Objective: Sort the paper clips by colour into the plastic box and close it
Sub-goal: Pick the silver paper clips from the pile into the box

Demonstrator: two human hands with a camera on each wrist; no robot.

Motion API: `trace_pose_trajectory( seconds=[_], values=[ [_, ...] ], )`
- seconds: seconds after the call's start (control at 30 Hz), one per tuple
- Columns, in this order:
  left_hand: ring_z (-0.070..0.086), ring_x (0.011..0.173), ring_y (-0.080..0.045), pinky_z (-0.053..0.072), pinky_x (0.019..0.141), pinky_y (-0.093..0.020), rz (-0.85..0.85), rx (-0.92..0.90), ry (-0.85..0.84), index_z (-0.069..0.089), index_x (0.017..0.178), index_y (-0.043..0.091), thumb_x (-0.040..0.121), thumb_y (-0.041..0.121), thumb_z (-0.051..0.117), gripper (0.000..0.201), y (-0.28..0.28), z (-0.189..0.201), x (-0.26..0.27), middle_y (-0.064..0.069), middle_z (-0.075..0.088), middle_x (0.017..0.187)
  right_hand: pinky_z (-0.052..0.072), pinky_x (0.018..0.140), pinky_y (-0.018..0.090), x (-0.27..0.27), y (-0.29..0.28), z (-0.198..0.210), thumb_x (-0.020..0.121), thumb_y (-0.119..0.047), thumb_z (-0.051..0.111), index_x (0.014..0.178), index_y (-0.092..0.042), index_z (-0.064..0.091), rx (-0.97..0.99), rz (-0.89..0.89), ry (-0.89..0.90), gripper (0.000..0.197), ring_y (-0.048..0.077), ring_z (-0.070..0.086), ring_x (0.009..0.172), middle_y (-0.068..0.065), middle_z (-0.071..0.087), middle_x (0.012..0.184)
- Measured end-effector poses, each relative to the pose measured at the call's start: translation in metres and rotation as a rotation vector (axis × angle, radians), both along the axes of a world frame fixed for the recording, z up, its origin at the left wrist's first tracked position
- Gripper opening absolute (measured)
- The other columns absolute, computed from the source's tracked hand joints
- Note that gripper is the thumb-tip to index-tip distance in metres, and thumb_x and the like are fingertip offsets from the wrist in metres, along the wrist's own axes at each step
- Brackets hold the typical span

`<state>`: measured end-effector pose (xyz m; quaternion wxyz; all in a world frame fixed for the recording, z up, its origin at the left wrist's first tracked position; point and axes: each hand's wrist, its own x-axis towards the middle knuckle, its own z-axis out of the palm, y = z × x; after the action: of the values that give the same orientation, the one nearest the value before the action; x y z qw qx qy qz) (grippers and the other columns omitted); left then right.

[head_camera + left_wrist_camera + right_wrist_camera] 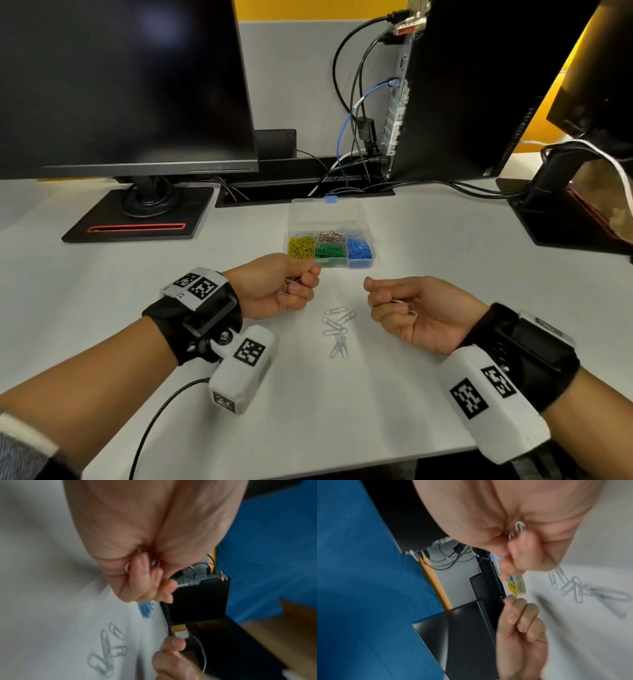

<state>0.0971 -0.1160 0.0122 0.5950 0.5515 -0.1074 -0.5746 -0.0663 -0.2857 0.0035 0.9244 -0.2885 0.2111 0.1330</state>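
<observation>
While palms face up: clips gripped in both curled hands.
left hand (279,287): silver clips (127,568) held.
right hand (416,311): white clips (519,526) held.
loose white clips (337,330): lying on worktop (342,411) between hands.
plastic box (330,245): lid open, just beyond hands.

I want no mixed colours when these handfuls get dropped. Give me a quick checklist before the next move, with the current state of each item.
1. Box lid open: ok.
2. Left hand holds clips: ok, silver-looking.
3. Right hand holds clips: ok, white.
4. White compartment reachable: ok, back right.
5. Hands over the box: not ok, both short of it.
6. Table cleared of loose clips: not ok, white pile remains.
</observation>
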Motion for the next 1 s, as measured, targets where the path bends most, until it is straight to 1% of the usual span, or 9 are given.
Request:
trace_pose_trajectory(
  seconds=[0.1, 0.23, 0.3, 0.37, 0.47, 0.67, 0.8, 0.9, 1.0],
  values=[
    [0.029, 0.048, -0.008, 0.025, 0.041, -0.018, -0.185, 0.197, -0.604, 0.056, 0.09, 0.009, 0.102, 0.005, 0.03, 0.029, -0.003, 0.003, -0.001, 0.004, 0.038, 0.062, 0.018, 0.034, 0.016, 0.002, 0.005, 0.004, 0.092, 0.002, 0.035, 0.091, -0.006, 0.056, -0.444, 0.002, 0.133, 0.022, 0.007, 0.02, 0.044, -0.003, 0.03, 0.06],
    [0.054, 0.085, -0.013, 0.045, 0.078, -0.029, -0.564, 0.431, -1.469, 0.061, 0.087, 0.021, 0.098, 0.023, 0.042, 0.022, -0.009, 0.004, -0.015, 0.007, 0.059, 0.089, 0.017, 0.038, 0.02, 0.009, 0.023, 0.011, 0.09, -0.013, 0.052, 0.065, -0.01, 0.049, -1.197, 0.278, 0.164, 0.025, 0.013, 0.02, 0.042, -0.002, 0.026, 0.051],
    [0.049, 0.085, -0.013, 0.041, 0.075, -0.029, -0.652, 0.444, -1.675, 0.057, 0.096, 0.024, 0.095, 0.041, 0.049, 0.019, -0.01, 0.002, -0.023, 0.012, 0.052, 0.083, 0.027, 0.046, 0.026, 0.012, 0.033, 0.012, 0.089, -0.028, 0.06, 0.06, -0.008, 0.042, -1.631, 0.46, 0.106, 0.039, 0.016, 0.03, 0.047, 0.001, 0.034, 0.054],
    [0.043, 0.082, -0.012, 0.033, 0.07, -0.027, -0.707, 0.412, -1.735, 0.054, 0.107, 0.027, 0.09, 0.053, 0.055, 0.031, -0.013, 0.001, -0.025, 0.016, 0.042, 0.076, 0.029, 0.051, 0.027, 0.013, 0.041, 0.013, 0.086, -0.046, 0.062, 0.058, -0.014, 0.037, -1.836, 0.551, 0.08, 0.05, 0.015, 0.033, 0.052, 0.0, 0.035, 0.057],
    [0.042, 0.085, -0.011, 0.03, 0.07, -0.026, -0.743, 0.404, -1.721, 0.051, 0.113, 0.027, 0.086, 0.056, 0.06, 0.041, -0.015, -0.001, -0.021, 0.011, 0.045, 0.085, 0.03, 0.053, 0.026, 0.015, 0.05, 0.009, 0.08, -0.061, 0.064, 0.064, -0.02, 0.036, -1.92, 0.585, 0.085, 0.052, 0.012, 0.039, 0.059, -0.004, 0.039, 0.065],
    [0.039, 0.069, -0.001, 0.026, 0.058, -0.019, -0.681, 0.356, -1.662, 0.059, 0.103, 0.024, 0.096, 0.039, 0.053, 0.018, -0.012, -0.002, -0.017, 0.018, 0.04, 0.07, 0.048, 0.085, 0.033, 0.012, 0.046, 0.013, 0.092, -0.042, 0.059, 0.103, -0.014, 0.052, -1.984, 0.625, 0.095, 0.031, 0.021, 0.054, 0.096, 0.002, 0.052, 0.103],
    [0.041, 0.068, -0.004, 0.031, 0.063, -0.025, -0.622, 0.324, -1.664, 0.058, 0.103, 0.026, 0.097, 0.039, 0.049, 0.017, -0.003, -0.002, -0.014, 0.015, 0.043, 0.07, 0.048, 0.078, 0.034, 0.005, 0.032, 0.017, 0.092, -0.053, 0.051, 0.095, -0.015, 0.056, -2.025, 0.544, 0.11, 0.038, 0.02, 0.056, 0.088, 0.003, 0.058, 0.098],
    [0.042, 0.077, -0.007, 0.032, 0.068, -0.025, -0.692, 0.342, -1.673, 0.051, 0.112, 0.032, 0.09, 0.042, 0.059, 0.025, -0.003, 0.001, -0.015, 0.015, 0.041, 0.08, 0.038, 0.06, 0.028, -0.003, 0.032, 0.02, 0.084, -0.062, 0.057, 0.072, -0.022, 0.038, -2.034, 0.652, 0.178, 0.045, 0.014, 0.046, 0.07, -0.003, 0.044, 0.075],
    [0.041, 0.078, -0.007, 0.031, 0.066, -0.024, -0.733, 0.353, -1.654, 0.052, 0.113, 0.03, 0.089, 0.041, 0.062, 0.028, -0.012, 0.002, -0.016, 0.016, 0.041, 0.079, 0.039, 0.068, 0.028, -0.002, 0.032, 0.014, 0.084, -0.059, 0.059, 0.075, -0.023, 0.036, -2.044, 0.69, 0.213, 0.044, 0.017, 0.05, 0.082, -0.005, 0.045, 0.081]
  ],
)
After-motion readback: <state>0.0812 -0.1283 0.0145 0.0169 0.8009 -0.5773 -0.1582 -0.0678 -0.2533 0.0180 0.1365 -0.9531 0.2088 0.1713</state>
